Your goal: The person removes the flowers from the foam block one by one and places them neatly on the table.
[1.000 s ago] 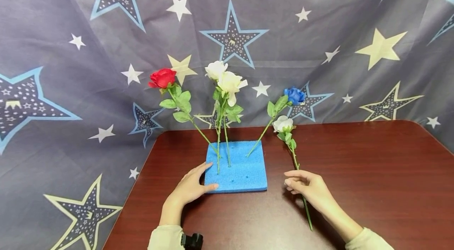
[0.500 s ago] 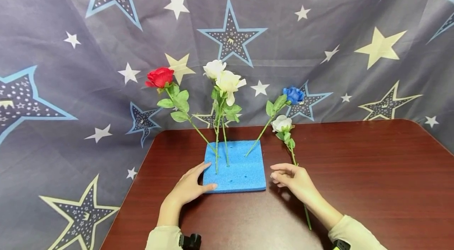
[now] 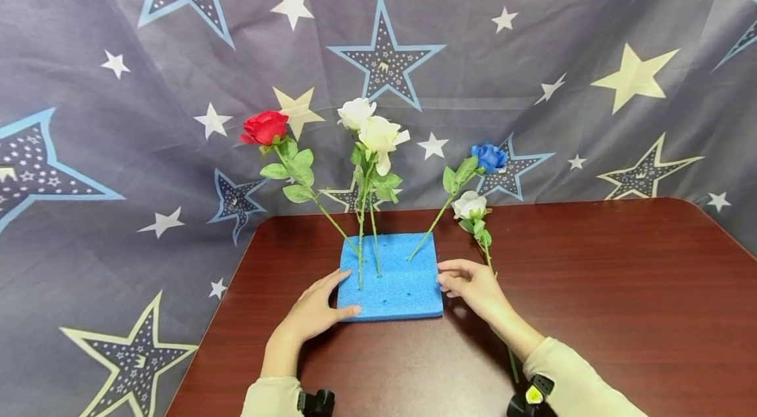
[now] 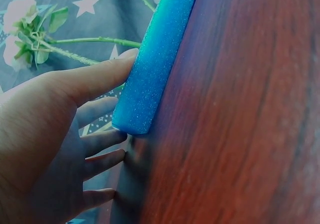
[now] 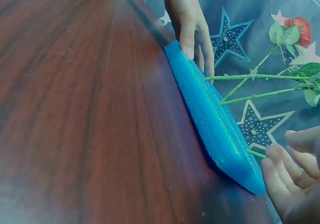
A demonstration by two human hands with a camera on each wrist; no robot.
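Note:
A blue foam block lies on the table, with a red rose, two white roses and a blue rose standing in it by their stems. My left hand rests on the block's left side, thumb on its near left corner, fingers spread along the edge. At the right edge of the foam is my right hand, fingers loosely bent and holding nothing; whether they touch the foam I cannot tell. Another white rose lies on the table, its stem partly hidden under the right hand and forearm.
The dark red wooden table reaches far to the right. Behind it hangs a grey star-printed cloth. Small holes show in the near part of the foam. A black wrist camera sits at the left sleeve.
My right hand has moved left, away from the lying white rose's stem, to the right edge of the foam block. The left hand stays on the block.

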